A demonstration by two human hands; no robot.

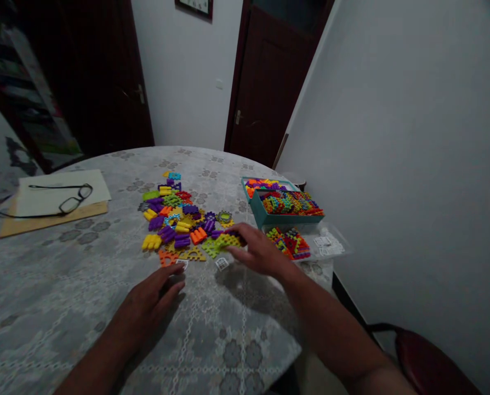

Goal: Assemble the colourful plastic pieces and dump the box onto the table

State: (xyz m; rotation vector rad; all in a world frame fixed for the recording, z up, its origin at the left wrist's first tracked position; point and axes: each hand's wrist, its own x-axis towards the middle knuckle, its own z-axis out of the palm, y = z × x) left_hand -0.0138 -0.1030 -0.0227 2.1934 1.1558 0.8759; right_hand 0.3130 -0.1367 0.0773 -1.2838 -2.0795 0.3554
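A pile of colourful plastic building pieces (191, 209) lies on the table, with purple, yellow, orange, green and blue parts. At its right edge my right hand (257, 249) is closed on a yellow-green toothed building piece (228, 240), between thumb and fingers. A flat light-green piece (210, 248) lies just left of it. My left hand (152, 299) rests low in front of the pile, thumb and fingers apart. Its fingertips are by a small white window piece (183, 264), partly covered; whether they touch cannot be made out. Another white window piece (222, 264) lies between the hands.
On the right stands a teal box (288, 219) filled with pieces, its lid (245, 186) behind it, also holding pieces. A clear plastic bag (339, 238) with assembled-looking pieces and white parts lies in front. Eyeglasses (70, 206) rest on papers (43, 189) at the left.
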